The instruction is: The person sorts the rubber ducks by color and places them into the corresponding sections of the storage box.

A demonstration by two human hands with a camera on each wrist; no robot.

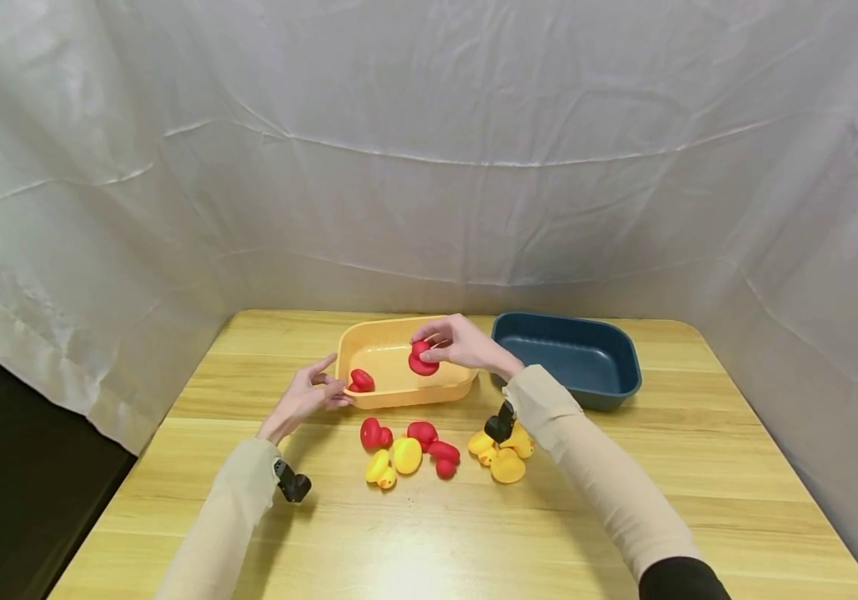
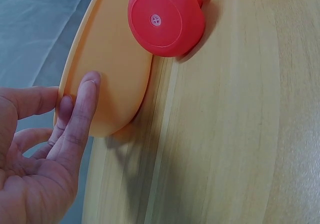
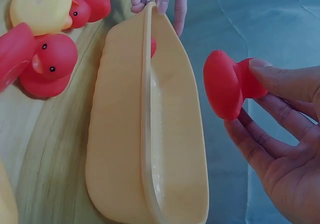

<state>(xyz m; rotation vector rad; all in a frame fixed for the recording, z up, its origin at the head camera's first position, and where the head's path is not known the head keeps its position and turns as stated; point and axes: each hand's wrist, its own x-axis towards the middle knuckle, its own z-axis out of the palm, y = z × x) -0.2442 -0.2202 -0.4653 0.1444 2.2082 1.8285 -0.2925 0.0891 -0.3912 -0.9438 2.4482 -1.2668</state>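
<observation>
My right hand (image 1: 466,342) pinches a red rubber duck (image 1: 422,358) between thumb and fingers, above the yellow-orange bin (image 1: 406,397). In the right wrist view, this duck (image 3: 222,84) is tilted, its head near the thumb. At the bin's left end, my left hand (image 1: 307,396) grips the rim, with the thumb on one side and fingers against the outer wall (image 2: 117,84). One red duck (image 1: 361,381) lies inside the bin, in its near left corner. Close in front of the bin, another red duck (image 2: 167,19) shows its round base in the left wrist view.
A dark blue bin (image 1: 567,354) stands right of the yellow-orange one. On the wooden table (image 1: 353,542) in front lie red ducks (image 1: 444,457) mixed with yellow ducks (image 1: 407,455). More yellow ducks (image 1: 507,467) cluster below the right forearm. Pale cloth (image 1: 474,208) hangs behind and beside the table.
</observation>
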